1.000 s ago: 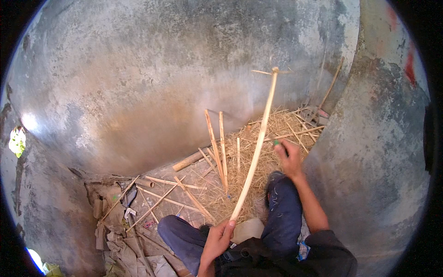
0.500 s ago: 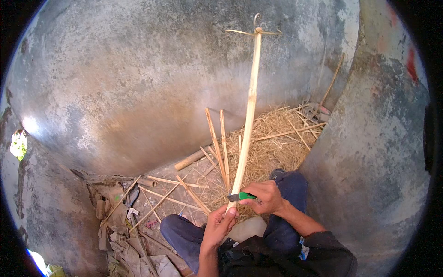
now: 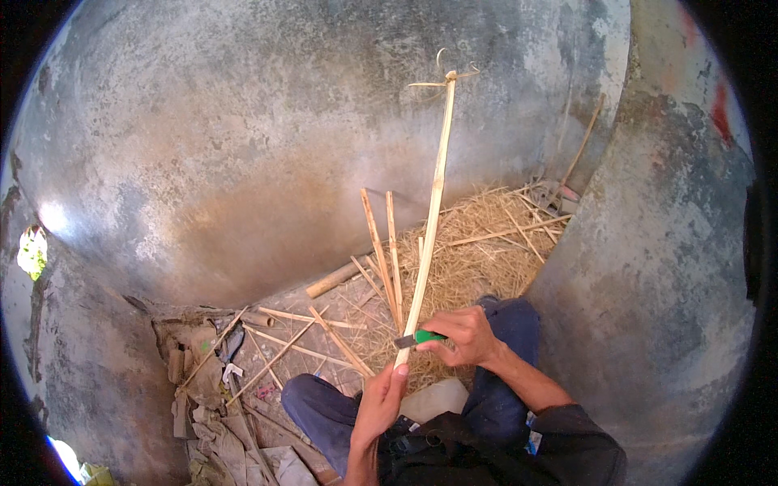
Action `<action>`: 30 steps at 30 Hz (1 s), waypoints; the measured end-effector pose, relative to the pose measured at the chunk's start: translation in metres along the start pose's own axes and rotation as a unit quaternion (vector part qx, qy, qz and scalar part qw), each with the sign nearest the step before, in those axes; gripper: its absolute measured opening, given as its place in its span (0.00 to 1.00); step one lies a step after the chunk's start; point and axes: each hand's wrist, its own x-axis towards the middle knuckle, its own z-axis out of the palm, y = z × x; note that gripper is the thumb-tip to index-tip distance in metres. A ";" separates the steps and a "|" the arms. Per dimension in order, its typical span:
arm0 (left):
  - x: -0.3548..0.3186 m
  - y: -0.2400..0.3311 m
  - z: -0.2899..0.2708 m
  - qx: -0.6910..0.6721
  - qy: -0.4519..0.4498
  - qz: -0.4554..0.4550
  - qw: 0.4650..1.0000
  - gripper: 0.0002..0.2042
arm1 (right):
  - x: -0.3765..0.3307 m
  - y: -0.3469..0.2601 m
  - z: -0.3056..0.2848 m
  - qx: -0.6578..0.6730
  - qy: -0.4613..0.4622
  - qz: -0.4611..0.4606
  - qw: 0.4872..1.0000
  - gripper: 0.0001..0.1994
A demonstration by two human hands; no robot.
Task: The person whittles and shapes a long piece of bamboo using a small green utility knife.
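A long pale bamboo strip [image 3: 434, 206] rises away from me, its far end fringed with thin curled shavings [image 3: 448, 78]. My left hand [image 3: 382, 402] is closed round its near end, thumb lying along the top. In my right hand [image 3: 464, 335] is a knife with a green handle [image 3: 428, 335]. Its short dark blade [image 3: 403, 342] lies across the strip, a little beyond my left thumb. My fingers hide part of the knife's handle.
Straw-like shavings [image 3: 486, 235] are heaped beyond my knees. Several bamboo strips [image 3: 300, 351] lie to the left, and two [image 3: 375, 247] lean upward. A round bamboo pole [image 3: 331, 281] rests by the curved grey wall [image 3: 243, 146]. Crumpled cloth [image 3: 223, 441] is at lower left.
The strip's far end has dropped slightly and shifted a little left. My right hand and the knife have moved slightly up and left, still at the strip. Both hands keep their hold.
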 end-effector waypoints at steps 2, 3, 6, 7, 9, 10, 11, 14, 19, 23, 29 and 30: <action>-0.002 -0.003 -0.001 0.007 0.002 -0.004 1.000 0.20 | 0.002 0.002 0.000 0.004 0.010 -0.004 1.000 0.13; -0.003 -0.006 -0.002 0.005 0.001 -0.003 1.000 0.20 | 0.003 0.003 0.000 0.007 0.015 -0.006 1.000 0.14; -0.003 -0.010 -0.004 -0.002 -0.001 -0.005 1.000 0.20 | 0.003 0.004 0.000 -0.001 0.008 -0.011 1.000 0.14; -0.004 -0.009 -0.005 -0.005 -0.002 -0.008 1.000 0.20 | 0.004 0.003 -0.001 -0.010 0.001 -0.011 1.000 0.14; -0.007 -0.003 -0.006 -0.001 0.003 -0.015 1.000 0.20 | 0.006 -0.001 -0.005 -0.026 -0.013 -0.010 1.000 0.14; -0.008 0.000 -0.007 0.001 0.005 -0.017 1.000 0.21 | 0.006 0.001 -0.006 -0.038 0.006 0.008 0.999 0.14; -0.010 -0.004 -0.010 0.012 -0.010 -0.020 1.000 0.21 | 0.005 0.005 -0.006 -0.049 0.025 0.026 0.998 0.14; -0.031 -0.031 -0.017 0.020 -0.053 -0.032 0.998 0.22 | 0.013 0.055 -0.021 -0.083 0.182 0.164 0.966 0.15; -0.058 -0.045 -0.016 -0.018 -0.073 -0.086 0.993 0.22 | 0.020 0.094 -0.069 -0.024 0.229 0.309 0.923 0.18; -0.046 -0.044 -0.022 -0.045 -0.009 -0.078 0.996 0.20 | 0.005 0.085 -0.047 0.009 0.205 0.219 0.954 0.18; -0.021 -0.017 -0.020 0.007 0.073 -0.036 0.997 0.17 | -0.010 0.030 -0.003 0.025 0.061 0.098 0.993 0.15; -0.017 -0.015 -0.018 0.014 0.076 -0.020 0.997 0.16 | -0.010 0.020 0.002 0.031 0.046 0.074 0.996 0.15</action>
